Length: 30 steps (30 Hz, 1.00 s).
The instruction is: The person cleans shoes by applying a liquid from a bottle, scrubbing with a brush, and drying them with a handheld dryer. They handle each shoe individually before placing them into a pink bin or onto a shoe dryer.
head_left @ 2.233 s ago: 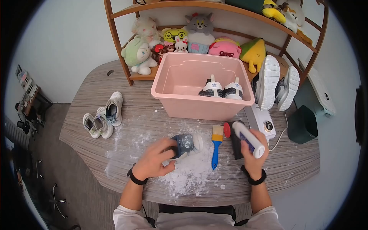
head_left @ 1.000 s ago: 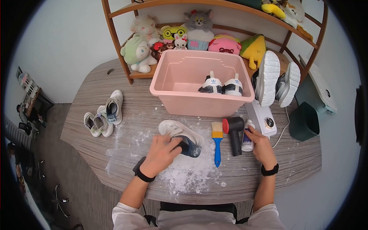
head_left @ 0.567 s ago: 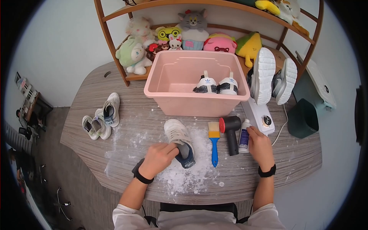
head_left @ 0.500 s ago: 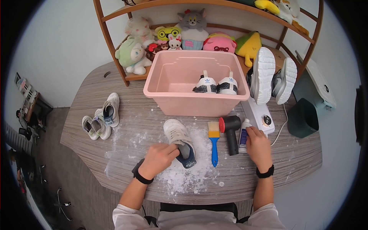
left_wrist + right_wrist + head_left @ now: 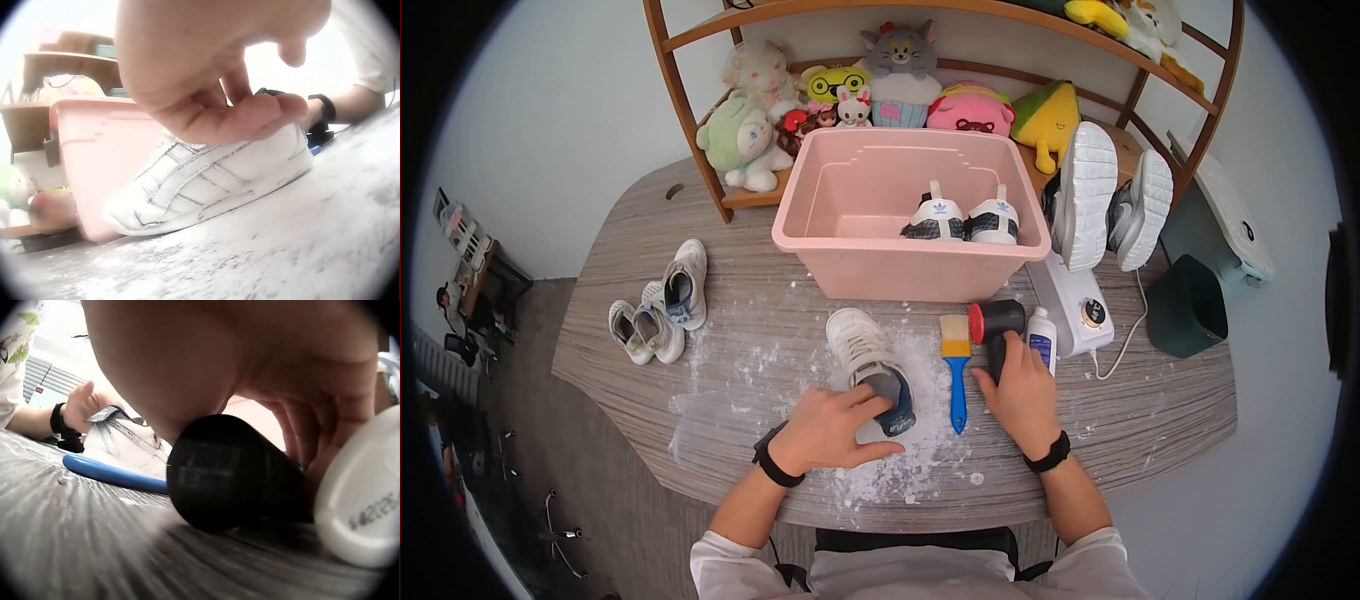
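Observation:
A white lace-up sneaker [image 5: 865, 355] with a dark blue heel stands on the powder-covered table, toe toward the pink bin. My left hand [image 5: 828, 425] is at its opening, fingers bent over the collar, thumb stretched out to the side. In the left wrist view, those fingers lie over the sneaker's side [image 5: 200, 178]. My right hand [image 5: 1022, 395] grips the handle of a black hair dryer [image 5: 1002, 318] with a red ring at its nozzle; the handle's round end [image 5: 212, 475] lies on the table. Thumb and fingers straddle the handle. A white bottle [image 5: 1041, 338] stands at its right.
A blue-handled brush [image 5: 958, 385] lies between sneaker and dryer. Behind is a pink bin [image 5: 910, 272] with two shoes. A white shoe dryer [image 5: 1078, 310] holding grey sneakers is at right, a dark green bin [image 5: 1188, 315] beyond. Several shoes [image 5: 662, 315] sit at left.
The bottle was set down upright and released. My right hand moved left onto the hair dryer. The sneaker was turned toe-away, and my left thumb has come off its collar.

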Each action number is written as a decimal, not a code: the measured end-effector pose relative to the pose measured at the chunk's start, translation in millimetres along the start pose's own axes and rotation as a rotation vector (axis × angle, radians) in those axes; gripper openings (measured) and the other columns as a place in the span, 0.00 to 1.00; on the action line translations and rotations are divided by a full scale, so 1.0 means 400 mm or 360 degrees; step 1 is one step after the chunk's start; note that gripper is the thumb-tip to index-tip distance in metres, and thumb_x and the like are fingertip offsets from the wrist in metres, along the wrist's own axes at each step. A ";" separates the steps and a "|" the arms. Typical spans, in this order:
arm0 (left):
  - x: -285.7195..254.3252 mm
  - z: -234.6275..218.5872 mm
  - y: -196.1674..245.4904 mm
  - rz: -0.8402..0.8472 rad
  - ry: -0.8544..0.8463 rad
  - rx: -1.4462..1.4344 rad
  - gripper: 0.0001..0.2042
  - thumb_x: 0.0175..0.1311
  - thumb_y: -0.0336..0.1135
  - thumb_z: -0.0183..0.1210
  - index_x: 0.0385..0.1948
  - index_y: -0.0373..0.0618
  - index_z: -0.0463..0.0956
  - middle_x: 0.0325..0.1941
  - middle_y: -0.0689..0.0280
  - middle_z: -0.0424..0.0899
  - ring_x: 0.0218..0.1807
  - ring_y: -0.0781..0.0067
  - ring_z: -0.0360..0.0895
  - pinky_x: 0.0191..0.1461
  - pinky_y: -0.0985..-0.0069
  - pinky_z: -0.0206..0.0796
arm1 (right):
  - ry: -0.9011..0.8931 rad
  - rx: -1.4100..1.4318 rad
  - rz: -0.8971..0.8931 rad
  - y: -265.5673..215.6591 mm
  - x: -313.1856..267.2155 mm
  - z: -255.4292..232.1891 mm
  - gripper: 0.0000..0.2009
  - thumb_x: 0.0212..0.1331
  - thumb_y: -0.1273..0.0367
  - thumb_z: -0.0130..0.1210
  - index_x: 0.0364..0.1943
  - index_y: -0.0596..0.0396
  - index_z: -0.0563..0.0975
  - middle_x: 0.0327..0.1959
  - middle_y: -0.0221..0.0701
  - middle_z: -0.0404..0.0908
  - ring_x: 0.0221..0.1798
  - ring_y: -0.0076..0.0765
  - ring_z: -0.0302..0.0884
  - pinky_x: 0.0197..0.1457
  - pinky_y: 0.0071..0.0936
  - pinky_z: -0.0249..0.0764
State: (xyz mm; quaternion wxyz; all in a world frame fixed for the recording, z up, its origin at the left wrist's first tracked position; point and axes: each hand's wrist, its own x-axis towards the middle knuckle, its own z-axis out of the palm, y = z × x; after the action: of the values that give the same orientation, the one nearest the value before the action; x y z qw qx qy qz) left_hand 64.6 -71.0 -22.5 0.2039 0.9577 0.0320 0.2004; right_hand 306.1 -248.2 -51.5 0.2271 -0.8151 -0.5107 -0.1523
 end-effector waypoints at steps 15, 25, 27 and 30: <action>-0.014 0.028 -0.036 -0.0139 0.0282 -0.0444 0.15 0.56 0.39 0.73 0.29 0.38 0.77 0.37 0.59 0.78 0.29 0.54 0.80 0.32 0.65 0.75 | 0.0109 0.0447 0.0350 0.003 0.008 -0.015 0.29 0.51 0.75 0.67 0.60 0.59 0.69 0.41 0.43 0.83 0.43 0.50 0.85 0.43 0.42 0.82; -0.014 0.009 -0.046 -0.0446 -0.0141 -0.0832 0.13 0.64 0.36 0.66 0.36 0.35 0.73 0.35 0.51 0.73 0.35 0.48 0.73 0.39 0.61 0.68 | -0.0314 0.1455 0.0079 -0.007 0.005 -0.054 0.24 0.57 0.70 0.72 0.55 0.59 0.73 0.39 0.41 0.86 0.43 0.38 0.88 0.47 0.33 0.80; -0.013 0.005 -0.051 -0.0465 -0.0125 -0.0861 0.14 0.66 0.37 0.65 0.35 0.35 0.72 0.33 0.51 0.73 0.34 0.48 0.73 0.38 0.60 0.66 | -0.0354 0.1400 -0.0078 -0.015 0.003 -0.061 0.23 0.57 0.70 0.71 0.55 0.59 0.74 0.37 0.42 0.86 0.41 0.41 0.89 0.45 0.33 0.81; -0.014 0.008 -0.063 -0.0510 -0.0212 -0.0694 0.17 0.70 0.41 0.63 0.33 0.35 0.71 0.30 0.50 0.72 0.32 0.46 0.72 0.38 0.58 0.66 | -0.0512 0.1039 -0.0247 -0.029 -0.006 -0.061 0.22 0.56 0.64 0.69 0.51 0.58 0.74 0.29 0.45 0.83 0.31 0.58 0.85 0.33 0.44 0.81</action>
State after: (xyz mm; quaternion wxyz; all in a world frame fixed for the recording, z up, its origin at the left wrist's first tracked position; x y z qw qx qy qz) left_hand 61.4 -50.0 -37.3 0.4360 0.8850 0.1258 0.1044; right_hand 294.3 -258.3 -29.5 0.3799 -0.6721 -0.6218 0.1319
